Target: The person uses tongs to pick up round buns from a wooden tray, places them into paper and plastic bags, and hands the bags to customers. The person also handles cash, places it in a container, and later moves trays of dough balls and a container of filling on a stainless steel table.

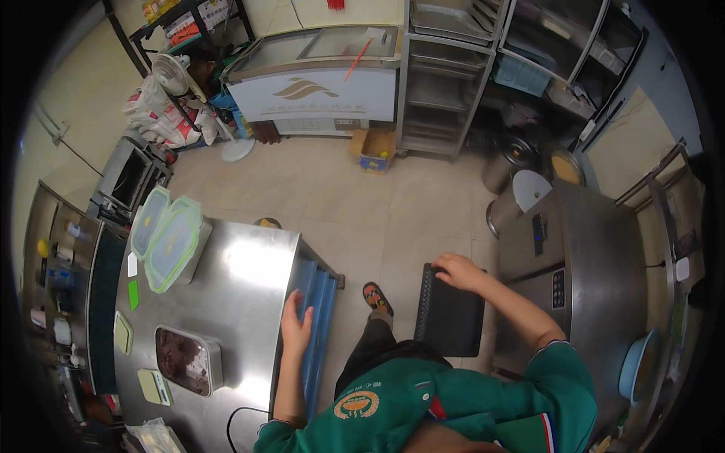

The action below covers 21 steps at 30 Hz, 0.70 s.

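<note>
My left hand [296, 326] rests flat with fingers apart on the right edge of a steel table [242, 279], holding nothing. My right hand [458, 270] reaches out to the right and lies on the top edge of a black tray-like panel [448, 313] that stands beside a steel appliance [574, 272]. Whether the fingers grip that edge or only touch it is unclear. My green sleeves and one sandalled foot [377, 297] show below.
On the table are clear lidded containers [170, 238] and a metal pan of dark red food [187, 359]. A chest freezer [317, 83], a wire rack [442, 83], a standing fan [177, 75], metal pots [513, 162] and a blue bowl [638, 366] stand around the tiled floor.
</note>
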Motion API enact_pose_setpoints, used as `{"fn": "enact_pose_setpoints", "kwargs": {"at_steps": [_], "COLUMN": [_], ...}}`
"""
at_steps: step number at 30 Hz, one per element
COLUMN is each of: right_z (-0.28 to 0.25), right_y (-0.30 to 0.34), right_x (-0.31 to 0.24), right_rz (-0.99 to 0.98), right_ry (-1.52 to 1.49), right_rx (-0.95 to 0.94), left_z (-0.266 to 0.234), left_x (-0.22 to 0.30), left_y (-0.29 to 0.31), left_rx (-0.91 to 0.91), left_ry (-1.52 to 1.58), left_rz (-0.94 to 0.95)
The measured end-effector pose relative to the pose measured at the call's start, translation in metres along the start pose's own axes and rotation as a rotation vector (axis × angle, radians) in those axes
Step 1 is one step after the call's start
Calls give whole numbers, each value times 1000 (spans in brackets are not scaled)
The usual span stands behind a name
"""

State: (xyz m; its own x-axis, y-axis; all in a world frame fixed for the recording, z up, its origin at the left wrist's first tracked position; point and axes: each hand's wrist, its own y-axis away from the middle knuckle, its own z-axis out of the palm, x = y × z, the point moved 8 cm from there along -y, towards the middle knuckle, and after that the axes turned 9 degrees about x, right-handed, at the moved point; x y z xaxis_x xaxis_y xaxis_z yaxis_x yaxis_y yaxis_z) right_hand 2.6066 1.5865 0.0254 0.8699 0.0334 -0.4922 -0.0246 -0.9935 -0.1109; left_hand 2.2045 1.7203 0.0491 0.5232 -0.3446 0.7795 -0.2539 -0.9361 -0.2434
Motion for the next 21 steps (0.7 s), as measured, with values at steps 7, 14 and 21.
{"fn": "enact_pose_setpoints", "kwargs": {"at_steps": [7, 14, 21], "right_z": [-115, -218, -443], "right_y": [-135, -259, -475], "right_x": [171, 331, 529], "right_rz": [73, 195, -168], "right_ry": [205, 287, 465], "right_rx": [-55, 22, 717], "left_z": [139, 275, 426], "left_x": [-22, 113, 194], "left_y": [-190, -393, -470], "left_rx": [-86, -183, -144], "left_ry": [180, 176, 544], "left_rz": [-262, 23, -207]}}
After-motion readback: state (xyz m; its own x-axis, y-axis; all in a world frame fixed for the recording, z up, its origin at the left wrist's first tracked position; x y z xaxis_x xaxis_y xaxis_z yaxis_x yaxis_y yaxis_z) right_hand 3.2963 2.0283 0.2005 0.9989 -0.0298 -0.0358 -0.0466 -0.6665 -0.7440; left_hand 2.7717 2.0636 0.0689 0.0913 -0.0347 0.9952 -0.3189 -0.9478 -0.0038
